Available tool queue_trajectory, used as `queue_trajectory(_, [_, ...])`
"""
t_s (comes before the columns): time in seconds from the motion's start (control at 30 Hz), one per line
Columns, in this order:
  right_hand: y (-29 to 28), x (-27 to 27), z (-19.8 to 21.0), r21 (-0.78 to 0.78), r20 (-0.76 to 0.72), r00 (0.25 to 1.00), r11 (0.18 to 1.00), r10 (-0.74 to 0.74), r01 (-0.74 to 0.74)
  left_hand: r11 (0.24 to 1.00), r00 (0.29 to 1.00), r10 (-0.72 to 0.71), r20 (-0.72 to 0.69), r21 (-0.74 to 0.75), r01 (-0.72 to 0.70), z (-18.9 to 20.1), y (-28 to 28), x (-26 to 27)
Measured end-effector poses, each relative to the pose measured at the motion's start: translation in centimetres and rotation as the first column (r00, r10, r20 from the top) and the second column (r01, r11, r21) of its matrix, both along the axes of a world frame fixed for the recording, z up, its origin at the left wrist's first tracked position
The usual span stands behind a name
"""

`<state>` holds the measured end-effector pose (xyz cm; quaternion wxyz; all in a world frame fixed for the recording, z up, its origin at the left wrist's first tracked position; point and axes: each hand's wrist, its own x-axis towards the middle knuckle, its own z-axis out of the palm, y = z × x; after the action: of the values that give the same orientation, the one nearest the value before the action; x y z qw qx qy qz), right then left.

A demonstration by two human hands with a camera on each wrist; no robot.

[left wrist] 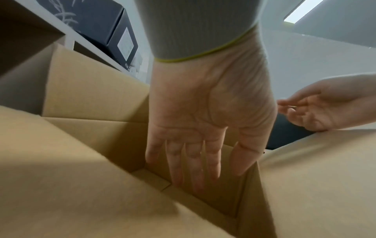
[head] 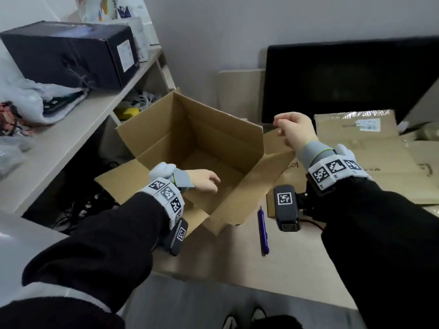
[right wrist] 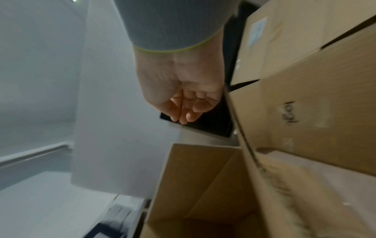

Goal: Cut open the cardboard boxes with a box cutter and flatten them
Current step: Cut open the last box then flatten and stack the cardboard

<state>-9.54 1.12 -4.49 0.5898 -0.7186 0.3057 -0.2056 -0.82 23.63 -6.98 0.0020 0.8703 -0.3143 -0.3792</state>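
Person is wearing black sleeves (head: 114, 243), grey ribbed cuffs (left wrist: 199, 29) edged yellow-green, and wristbands (head: 332, 170) carrying black-and-white square markers plus black camera modules (head: 286, 207).

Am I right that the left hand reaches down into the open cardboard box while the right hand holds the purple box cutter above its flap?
Not quite: the right hand holds nothing. The head view shows the purple box cutter lying on the flattened cardboard. The left hand does reach into the open cardboard box.
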Motion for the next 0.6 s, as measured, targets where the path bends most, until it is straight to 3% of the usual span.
queue_trajectory(0.1, [-0.4,-2.3,-3.3,0.087,-0.076,0.995,0.994,-0.058,0.065,1.000,0.997,-0.007,-0.077,0.005,0.008,-1.3,0.3,0.0])
queue_trajectory(0.3, [-0.2,-4.6,-7.0,0.072,-0.124,0.950,0.952,-0.287,0.298,1.000,0.960,-0.018,-0.279,-0.012,0.015,-2.5,0.8,-1.3])
queue_trajectory(0.47, [-1.3,-7.1,-9.1,0.297,-0.128,0.863,0.811,-0.489,0.504,0.992,0.948,-0.121,-0.294,-0.006,0.125,-3.4,1.0,-1.7])
queue_trajectory(0.6, [0.7,-7.6,-11.6,0.419,-0.295,0.847,0.737,-0.442,0.531,0.981,0.931,-0.190,-0.311,-0.031,0.190,-4.4,1.1,-2.2])
